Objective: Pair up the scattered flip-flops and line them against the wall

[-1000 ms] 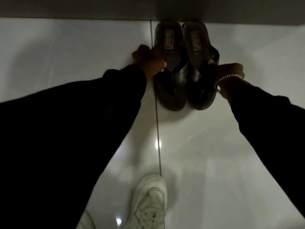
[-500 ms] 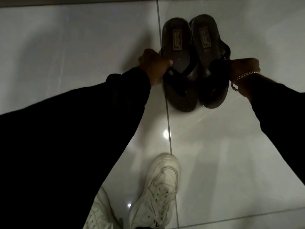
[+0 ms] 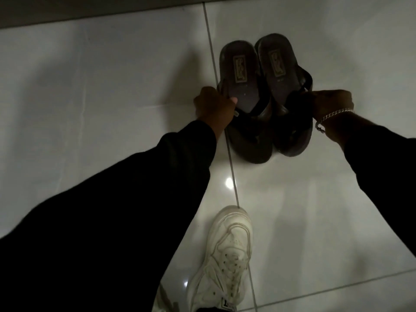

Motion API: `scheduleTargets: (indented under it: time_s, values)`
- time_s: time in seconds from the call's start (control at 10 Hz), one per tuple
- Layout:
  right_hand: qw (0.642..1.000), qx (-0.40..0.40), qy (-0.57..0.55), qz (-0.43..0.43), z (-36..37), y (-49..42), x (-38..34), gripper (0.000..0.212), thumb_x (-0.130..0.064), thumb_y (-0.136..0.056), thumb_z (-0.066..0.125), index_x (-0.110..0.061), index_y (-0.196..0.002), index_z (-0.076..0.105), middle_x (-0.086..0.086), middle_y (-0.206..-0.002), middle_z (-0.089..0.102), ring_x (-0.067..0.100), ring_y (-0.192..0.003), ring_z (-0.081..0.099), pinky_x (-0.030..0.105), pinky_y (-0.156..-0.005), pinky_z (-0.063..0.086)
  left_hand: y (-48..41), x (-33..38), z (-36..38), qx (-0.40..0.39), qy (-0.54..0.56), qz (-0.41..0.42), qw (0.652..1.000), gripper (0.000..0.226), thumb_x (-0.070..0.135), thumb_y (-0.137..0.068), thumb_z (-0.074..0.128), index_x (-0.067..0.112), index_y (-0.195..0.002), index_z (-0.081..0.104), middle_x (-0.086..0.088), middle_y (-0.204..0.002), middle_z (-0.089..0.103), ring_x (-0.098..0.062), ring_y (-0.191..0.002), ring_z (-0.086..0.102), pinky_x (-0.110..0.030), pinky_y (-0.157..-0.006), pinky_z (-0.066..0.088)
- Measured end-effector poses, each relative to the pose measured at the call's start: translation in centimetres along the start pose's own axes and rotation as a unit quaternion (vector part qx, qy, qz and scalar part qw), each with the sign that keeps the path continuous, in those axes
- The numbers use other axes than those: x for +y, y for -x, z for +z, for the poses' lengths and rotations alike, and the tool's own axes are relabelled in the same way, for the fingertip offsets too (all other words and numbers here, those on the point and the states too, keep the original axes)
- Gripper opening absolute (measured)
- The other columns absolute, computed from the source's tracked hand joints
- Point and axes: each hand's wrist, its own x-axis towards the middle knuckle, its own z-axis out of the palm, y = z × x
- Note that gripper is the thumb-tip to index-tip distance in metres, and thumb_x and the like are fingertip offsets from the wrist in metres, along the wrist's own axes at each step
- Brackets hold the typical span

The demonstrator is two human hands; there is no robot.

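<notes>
Head view, looking down at a glossy white tiled floor (image 3: 90, 91) in dim light. Two dark flip-flops side by side, touching along their inner edges, heels toward the wall's dark base strip (image 3: 94, 12) at the top of frame, toes toward the camera. Left flip-flop (image 3: 239, 86) lying just right of a grout line (image 3: 231, 167); right flip-flop (image 3: 281, 75) pressed against it, a pale rectangular label visible on each heel. Both well short of the wall, bare tile between heels and base strip.

Left hand (image 3: 213, 108) closed on the outer edge of the left flip-flop near its strap, thumb on the footbed. Right hand (image 3: 333, 103) pinched on the outer strap of the right flip-flop, a silver chain bracelet (image 3: 331, 117) around the wrist. Hands apart, one on each side of the pair. Whether the flip-flops rest fully on the tile or are lifted slightly: cannot tell.

Black sleeves (image 3: 112, 210) covering both arms, the left filling the lower-left of frame. One white sneaker (image 3: 227, 262) planted on the tile below the pair, toe at the grout line; the edge of a second white shoe (image 3: 162, 302) just visible at the bottom.
</notes>
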Motion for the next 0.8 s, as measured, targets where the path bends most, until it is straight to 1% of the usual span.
scheduleTargets:
  time_s: [0.1, 0.2, 0.3, 0.4, 0.5, 0.6, 0.7, 0.8]
  values:
    - [1.000, -0.006, -0.004, -0.004, 0.0, 0.6, 0.4, 0.038, -0.043, -0.068, 0.072, -0.022, -0.101, 0.074, 0.001, -0.083, 0.067, 0.013, -0.072, 0.062, 0.013, -0.057, 0.041, 0.6, -0.6, 0.1, 0.001, -0.019, 0.001, 1.000, 0.041, 0.033, -0.078, 0.074, 0.001, -0.102, 0.067, -0.018, -0.107, 0.070, -0.030, -0.095, 0.068, -0.034, -0.078, 0.058]
    - [1.000, -0.009, -0.003, -0.006, -0.1, 0.9, 0.8, 0.036, -0.041, -0.069, 0.073, -0.022, -0.100, 0.075, 0.001, -0.084, 0.067, 0.016, -0.076, 0.063, 0.018, -0.063, 0.044, 1.3, -0.9, 0.2, 0.004, -0.019, -0.004, 1.000, 0.038, 0.033, -0.079, 0.074, 0.003, -0.102, 0.069, -0.017, -0.107, 0.071, -0.030, -0.096, 0.068, -0.037, -0.082, 0.059]
    - [1.000, -0.012, 0.005, -0.018, -0.2, 1.1, 1.3, 0.035, -0.041, -0.072, 0.072, -0.023, -0.102, 0.074, 0.000, -0.087, 0.067, 0.016, -0.079, 0.062, 0.021, -0.071, 0.046, 1.9, -1.3, 0.4, 0.009, -0.017, -0.005, 1.000, 0.036, 0.032, -0.079, 0.074, 0.005, -0.100, 0.069, -0.015, -0.105, 0.071, -0.028, -0.094, 0.069, -0.030, -0.075, 0.056]
    - [1.000, -0.017, -0.001, -0.018, -0.4, 1.2, 1.6, 0.035, -0.040, -0.071, 0.073, -0.024, -0.101, 0.074, 0.001, -0.087, 0.068, 0.016, -0.079, 0.063, 0.020, -0.070, 0.045, 2.0, -1.4, 0.3, 0.008, -0.025, -0.002, 1.000, 0.036, 0.034, -0.079, 0.074, 0.006, -0.101, 0.069, -0.015, -0.105, 0.071, -0.028, -0.094, 0.068, -0.026, -0.070, 0.051]
    - [1.000, -0.010, 0.003, -0.023, -0.2, 1.4, 2.0, 0.036, -0.040, -0.072, 0.072, -0.023, -0.103, 0.074, 0.002, -0.089, 0.068, 0.017, -0.082, 0.063, 0.022, -0.074, 0.047, 1.9, -1.8, 0.3, 0.010, -0.022, 0.007, 1.000, 0.033, 0.034, -0.080, 0.073, 0.005, -0.096, 0.070, -0.014, -0.100, 0.072, -0.024, -0.084, 0.067, -0.020, -0.061, 0.047]
    - [1.000, -0.008, 0.010, -0.022, -0.2, 1.4, 2.2, 0.036, -0.042, -0.071, 0.072, -0.023, -0.102, 0.074, 0.003, -0.088, 0.069, 0.018, -0.082, 0.064, 0.023, -0.075, 0.049, 2.2, -1.9, 0.5, 0.013, -0.041, 0.037, 0.998, 0.031, 0.034, -0.082, 0.071, 0.004, -0.091, 0.069, -0.014, -0.094, 0.071, -0.015, -0.063, 0.052, -0.008, -0.037, 0.033]
    - [0.999, -0.019, 0.027, -0.012, -0.3, 1.9, 1.8, 0.035, -0.048, -0.068, 0.071, -0.021, -0.090, 0.075, 0.004, -0.083, 0.067, 0.022, -0.080, 0.065, 0.024, -0.070, 0.046, 2.8, -1.5, -0.4, -0.008, -0.048, 0.038, 0.998, 0.036, 0.036, -0.081, 0.070, 0.002, -0.090, 0.068, -0.017, -0.096, 0.071, -0.021, -0.075, 0.059, -0.017, -0.052, 0.038]
    - [0.999, 0.009, 0.030, -0.013, -0.1, 3.1, 1.7, 0.061, -0.059, -0.068, 0.066, -0.019, -0.113, 0.065, 0.009, -0.114, 0.067, 0.025, -0.107, 0.062, 0.031, -0.094, 0.047, 3.7, -1.1, -1.9, 0.011, -0.047, 0.035, 0.998, 0.042, 0.040, -0.082, 0.066, 0.000, -0.095, 0.068, -0.017, -0.101, 0.071, -0.028, -0.089, 0.065, -0.028, -0.066, 0.042]
